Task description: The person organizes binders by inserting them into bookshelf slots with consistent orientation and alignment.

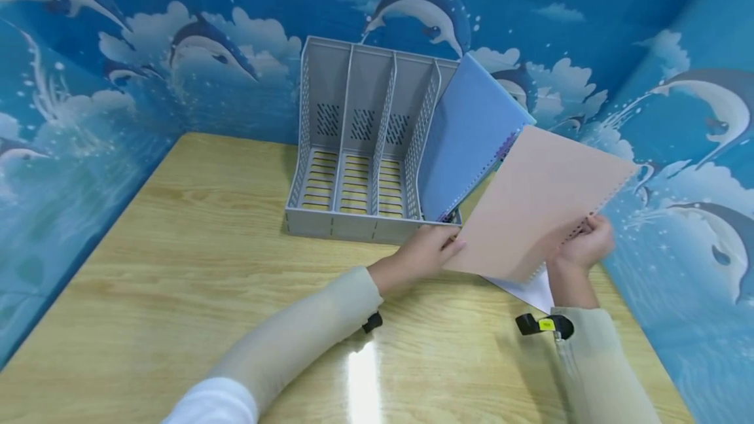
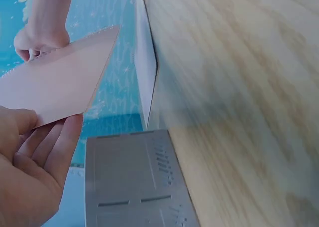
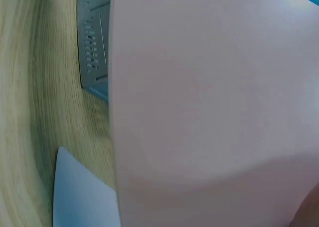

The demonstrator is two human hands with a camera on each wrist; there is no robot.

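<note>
A peach coil-bound notebook (image 1: 538,201) is held up at a tilt above the right side of the table. My left hand (image 1: 419,254) pinches its lower left corner between thumb and fingers, as the left wrist view shows. Along the bound edge, my right hand (image 1: 584,247) grips it with curled fingers. Behind it, a blue coil-bound notebook (image 1: 471,129) leans to the right in the rightmost slot of a grey file rack (image 1: 312,222). Beneath the peach notebook, a pale lavender sheet or cover (image 1: 535,292) shows in part; the rest is hidden.
The rack's three left slots show bare slatted bottoms. It stands at the back of the wooden table (image 1: 177,234), near a blue dolphin-print backdrop (image 1: 235,103). Another backdrop panel borders the table's right edge.
</note>
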